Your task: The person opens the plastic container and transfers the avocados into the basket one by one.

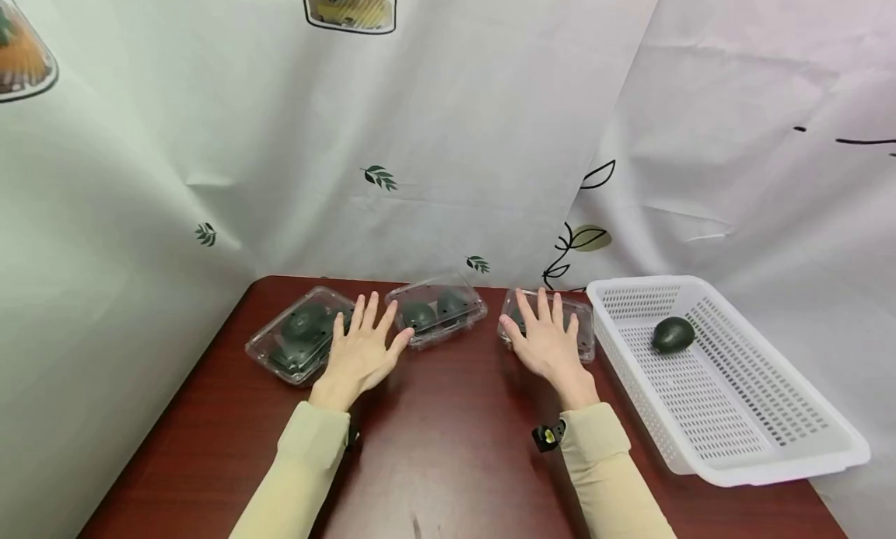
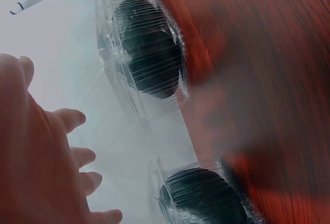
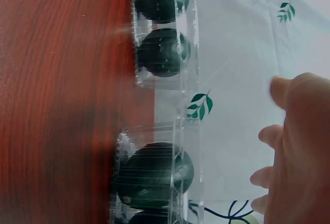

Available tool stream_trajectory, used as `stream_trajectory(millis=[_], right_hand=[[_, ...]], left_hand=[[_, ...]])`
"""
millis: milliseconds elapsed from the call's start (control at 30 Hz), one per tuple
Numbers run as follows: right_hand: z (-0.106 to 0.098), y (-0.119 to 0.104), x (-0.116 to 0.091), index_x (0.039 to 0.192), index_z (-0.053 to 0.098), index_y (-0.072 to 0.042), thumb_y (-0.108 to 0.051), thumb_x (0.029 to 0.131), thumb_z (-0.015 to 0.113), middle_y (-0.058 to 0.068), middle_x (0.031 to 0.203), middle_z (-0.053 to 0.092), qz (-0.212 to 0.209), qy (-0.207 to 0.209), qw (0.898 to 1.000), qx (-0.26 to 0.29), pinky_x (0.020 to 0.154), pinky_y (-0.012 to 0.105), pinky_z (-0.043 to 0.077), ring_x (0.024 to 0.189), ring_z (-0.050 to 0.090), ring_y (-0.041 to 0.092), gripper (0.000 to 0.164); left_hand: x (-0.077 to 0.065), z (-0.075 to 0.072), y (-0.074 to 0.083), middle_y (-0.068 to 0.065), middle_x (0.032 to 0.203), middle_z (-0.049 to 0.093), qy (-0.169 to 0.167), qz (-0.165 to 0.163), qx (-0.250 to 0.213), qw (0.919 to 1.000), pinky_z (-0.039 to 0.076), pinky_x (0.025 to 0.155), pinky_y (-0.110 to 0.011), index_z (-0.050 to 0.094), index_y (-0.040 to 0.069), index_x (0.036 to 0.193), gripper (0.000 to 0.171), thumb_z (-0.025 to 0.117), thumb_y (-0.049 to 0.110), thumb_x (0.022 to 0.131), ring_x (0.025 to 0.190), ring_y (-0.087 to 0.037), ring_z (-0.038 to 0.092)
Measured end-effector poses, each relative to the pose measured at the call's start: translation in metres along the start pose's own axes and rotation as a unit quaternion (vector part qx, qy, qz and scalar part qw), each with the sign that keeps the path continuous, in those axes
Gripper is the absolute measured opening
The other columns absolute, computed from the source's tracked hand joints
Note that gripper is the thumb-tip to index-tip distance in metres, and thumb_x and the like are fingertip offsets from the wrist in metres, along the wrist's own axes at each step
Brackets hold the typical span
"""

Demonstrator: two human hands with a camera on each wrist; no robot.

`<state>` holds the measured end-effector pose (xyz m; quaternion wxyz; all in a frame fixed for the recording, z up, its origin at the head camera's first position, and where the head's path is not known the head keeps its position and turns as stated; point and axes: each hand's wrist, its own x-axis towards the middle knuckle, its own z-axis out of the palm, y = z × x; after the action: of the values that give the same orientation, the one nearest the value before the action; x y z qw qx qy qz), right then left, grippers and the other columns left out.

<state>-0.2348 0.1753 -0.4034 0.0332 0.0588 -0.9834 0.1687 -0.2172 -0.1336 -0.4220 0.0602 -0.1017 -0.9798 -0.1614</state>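
L hand (image 1: 360,358) & R hand (image 1: 549,346) spread, empty; prob. between steps. Next grab'd need curled grip, e.g. avocado clamshell (image 1: 299,335), head-view 8 o'clock.

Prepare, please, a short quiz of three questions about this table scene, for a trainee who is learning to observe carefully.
1. How many clear plastic containers are on the table?
2. True or false: the left grip is clenched around one of them.
3. Fill in: the single dark green fruit outside the containers lies inside the ____.

Key: 1. Three. 2. False; it is open. 3. White basket.
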Motion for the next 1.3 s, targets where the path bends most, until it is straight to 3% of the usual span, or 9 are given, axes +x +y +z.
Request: stream_trajectory(millis=[633,833,1033,1300], right_hand=[[-0.008,-0.012,0.002,0.157,0.019,-0.023,-0.06,0.1,0.033,0.019,0.161,0.007,-0.03,0.005,1.0,-0.003,0.109,0.066,0.003,0.146,-0.007,0.039,0.069],[-0.007,-0.023,0.002,0.156,0.024,-0.021,-0.056,0.101,0.039,0.02,0.16,0.009,-0.055,0.012,0.998,0.005,0.109,0.065,0.005,0.146,-0.004,0.039,0.067],[-0.003,-0.039,0.003,0.156,0.024,-0.023,-0.055,0.101,0.037,0.017,0.161,0.007,-0.087,0.008,0.996,0.001,0.111,0.063,0.006,0.147,-0.005,0.036,0.065],[0.007,-0.07,0.005,0.155,0.026,-0.026,-0.054,0.101,0.04,0.016,0.161,0.013,-0.144,0.001,0.989,-0.019,0.112,0.06,0.008,0.147,-0.002,0.033,0.062]], left_hand=[[-0.006,-0.004,-0.003,-0.014,0.162,0.008,0.008,0.0,-0.012,0.9999,0.003,0.111,-0.062,0.03,0.017,0.154,0.076,0.024,0.067,0.098,0.148,-0.032,-0.001],[-0.009,-0.007,-0.011,-0.015,0.162,0.009,0.012,-0.003,-0.006,0.9999,0.004,0.111,-0.061,0.03,0.016,0.154,0.075,0.022,0.065,0.099,0.148,-0.032,-0.001],[-0.016,-0.012,-0.021,-0.016,0.161,0.01,0.015,-0.011,-0.025,0.9995,0.003,0.111,-0.061,0.03,0.015,0.154,0.074,0.021,0.064,0.1,0.148,-0.032,-0.002],[-0.032,-0.022,-0.042,-0.022,0.157,0.02,0.047,-0.023,-0.052,0.9973,0.009,0.109,-0.064,0.037,0.008,0.15,0.067,0.024,0.055,0.104,0.146,-0.039,0.004]])
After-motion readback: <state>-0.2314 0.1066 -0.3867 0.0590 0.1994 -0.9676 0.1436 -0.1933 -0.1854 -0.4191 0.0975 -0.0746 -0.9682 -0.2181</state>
